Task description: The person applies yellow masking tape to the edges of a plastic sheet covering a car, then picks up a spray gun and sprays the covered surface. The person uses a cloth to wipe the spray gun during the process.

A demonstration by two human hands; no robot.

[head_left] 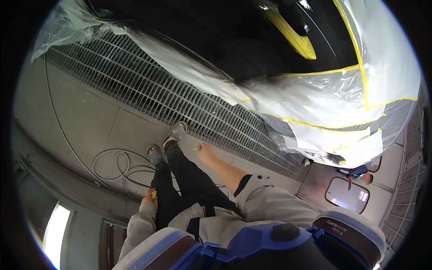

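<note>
The left hand (147,200) is curled round a yellow piece (154,194), its kind unclear; the right hand (207,154) is closed, a yellow scrap (195,149), perhaps tape, poking from its fingers. Both are apart from the masked car (310,105) beyond the grate (148,69). The step seems to be handling yellow bits; reaching the car would call for moving closer, keeping grip.

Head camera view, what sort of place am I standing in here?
Most likely a vehicle paint booth: a black body panel is bordered by white sheeting and yellow tape, there's a long metal floor grating, and a blue respirator mask shows at the lower edge.
</note>
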